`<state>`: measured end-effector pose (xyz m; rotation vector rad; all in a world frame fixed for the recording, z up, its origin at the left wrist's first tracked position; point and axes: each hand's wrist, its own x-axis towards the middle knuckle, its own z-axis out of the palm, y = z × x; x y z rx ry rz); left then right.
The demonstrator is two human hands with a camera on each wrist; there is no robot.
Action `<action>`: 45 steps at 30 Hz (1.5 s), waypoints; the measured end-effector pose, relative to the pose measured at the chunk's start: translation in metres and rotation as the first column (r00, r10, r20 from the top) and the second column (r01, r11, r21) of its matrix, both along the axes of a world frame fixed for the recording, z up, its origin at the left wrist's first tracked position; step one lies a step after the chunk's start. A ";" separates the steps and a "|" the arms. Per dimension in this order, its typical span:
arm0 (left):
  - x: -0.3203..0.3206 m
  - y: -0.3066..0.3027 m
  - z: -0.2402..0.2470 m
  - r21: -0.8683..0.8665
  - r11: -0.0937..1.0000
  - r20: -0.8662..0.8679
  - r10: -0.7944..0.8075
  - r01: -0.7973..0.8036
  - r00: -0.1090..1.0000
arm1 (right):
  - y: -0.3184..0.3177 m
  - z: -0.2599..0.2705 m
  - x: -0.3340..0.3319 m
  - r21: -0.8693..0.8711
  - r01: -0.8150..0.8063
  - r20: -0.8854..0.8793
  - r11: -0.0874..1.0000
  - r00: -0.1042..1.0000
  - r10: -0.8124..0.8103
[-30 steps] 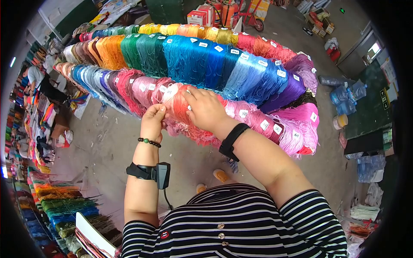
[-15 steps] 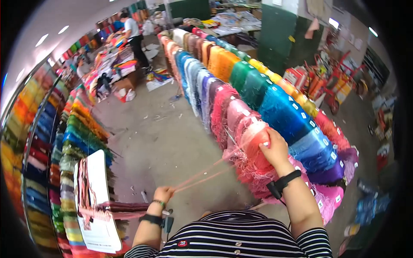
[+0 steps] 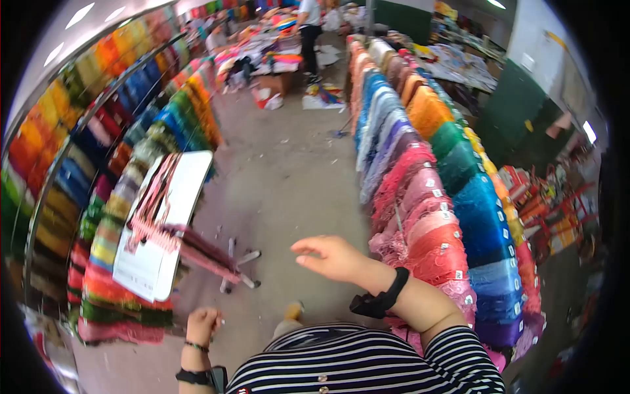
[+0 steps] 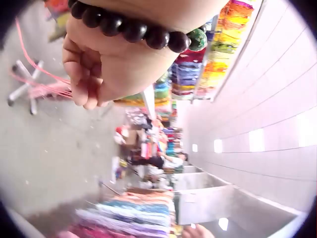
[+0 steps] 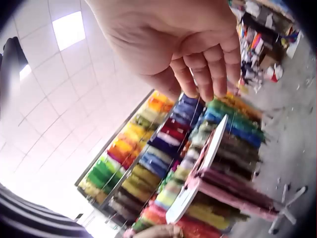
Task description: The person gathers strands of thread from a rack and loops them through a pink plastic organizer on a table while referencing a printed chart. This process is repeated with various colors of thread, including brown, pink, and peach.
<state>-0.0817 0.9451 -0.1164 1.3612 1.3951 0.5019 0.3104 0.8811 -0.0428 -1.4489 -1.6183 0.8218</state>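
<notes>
My left hand is low at the left of the head view, fingers curled. In the left wrist view its thumb and fingers pinch thin pink threads, which trail off to the left. My right hand is in mid-air over the floor, palm showing in the right wrist view, fingers loosely bent with nothing in them. A white board in front of my left hand carries pink and dark thread strands. A pink and maroon thread bundle reaches out from it above a stand's wheeled base.
A long rack of labelled thread skeins runs along my right. Colourful skeins on racks line the left side. Between them lies the floor with small scraps. Farther off, a person stands beside a heaped table.
Both hands have come away from the coral skein on the right rack. The left hand has drawn pink threads left; the right has let go. The view has turned left towards the board.
</notes>
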 end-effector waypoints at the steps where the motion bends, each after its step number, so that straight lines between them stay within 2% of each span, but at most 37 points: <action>1: 0.007 0.002 0.013 0.029 0.999 0.082 -0.047 0.045 0.996 | 0.006 0.006 -0.018 -0.096 -0.121 -0.047 0.988 0.992 0.117; 3: 0.024 0.004 0.051 0.014 0.999 0.168 -0.039 0.037 0.985 | 0.022 0.011 -0.048 -0.183 -0.348 -0.162 0.919 0.933 0.321; 4: 0.023 0.012 0.058 0.152 0.980 0.137 -0.151 0.130 0.979 | 0.032 0.013 -0.064 -0.140 -0.399 -0.200 0.906 0.908 0.369; 7: 0.027 0.026 0.101 0.112 0.984 0.229 -0.164 0.141 0.960 | 0.074 0.012 -0.112 0.003 -0.527 -0.285 0.850 0.814 0.506; 8: 0.027 0.030 0.119 0.159 0.974 0.199 -0.193 0.162 0.961 | 0.088 0.010 -0.130 0.046 -0.561 -0.303 0.826 0.780 0.547; 9: 0.024 0.034 0.131 0.142 0.982 0.182 -0.146 0.121 0.972 | 0.101 0.009 -0.146 0.095 -0.586 -0.315 0.805 0.749 0.583; 12: -0.003 0.059 0.140 0.144 0.984 0.195 -0.131 0.103 0.972 | 0.135 0.035 -0.185 -0.057 -0.681 -0.276 0.730 0.714 0.644; 15: -0.028 0.078 0.143 0.119 0.991 0.210 -0.092 0.067 0.973 | 0.167 0.056 -0.210 -0.179 -0.641 -0.153 0.747 0.768 0.622; 16: -0.035 0.084 0.142 0.110 0.993 0.230 -0.072 0.048 0.970 | 0.177 0.051 -0.219 -0.095 -0.643 -0.191 0.760 0.761 0.620; 19: -0.055 0.106 0.133 0.126 0.992 0.299 -0.030 -0.008 0.954 | 0.203 0.066 -0.237 -0.173 -0.622 -0.137 0.764 0.783 0.606; 21: -0.061 0.119 0.135 0.145 0.988 0.321 -0.001 -0.048 0.947 | 0.217 0.075 -0.246 -0.106 -0.605 -0.069 0.789 0.796 0.601; 25: -0.073 0.141 0.126 0.131 0.991 0.405 -0.033 -0.022 0.914 | 0.243 0.090 -0.254 -0.075 -0.544 0.055 0.835 0.834 0.549; 27: -0.076 0.148 0.112 0.115 0.993 0.454 -0.054 0.001 0.889 | 0.258 0.101 -0.251 -0.090 -0.506 0.048 0.858 0.858 0.511; 29: -0.083 0.156 0.083 0.103 0.993 0.419 0.004 -0.051 0.908 | 0.275 0.115 -0.243 -0.119 -0.480 0.001 0.869 0.875 0.484; 31: -0.089 0.160 0.055 0.072 0.991 0.397 0.077 -0.115 0.914 | 0.298 0.124 -0.232 -0.048 -0.463 -0.011 0.885 0.886 0.463; 33: -0.093 0.158 0.035 0.010 0.975 0.394 0.202 -0.224 0.897 | 0.315 0.140 -0.224 -0.005 -0.508 -0.205 0.862 0.844 0.496; 36: -0.102 0.152 0.002 -0.028 0.943 0.416 0.312 -0.331 0.854 | 0.345 0.165 -0.208 0.013 -0.548 -0.272 0.836 0.803 0.531; 39: -0.100 0.146 -0.006 -0.022 0.910 0.399 0.389 -0.415 0.831 | 0.375 0.187 -0.195 0.015 -0.621 -0.361 0.784 0.727 0.583; 41: -0.091 0.147 -0.003 -0.021 0.871 0.370 0.464 -0.492 0.805 | 0.389 0.200 -0.193 0.067 -0.608 -0.335 0.791 0.733 0.591; 44: -0.076 0.151 -0.005 -0.005 0.833 0.372 0.515 -0.553 0.772 | 0.413 0.220 -0.178 0.120 -0.797 -0.475 0.592 0.477 0.739; 45: -0.072 0.154 -0.004 0.001 0.824 0.373 0.525 -0.566 0.765 | 0.417 0.227 -0.178 0.190 -0.819 -0.523 0.541 0.382 0.762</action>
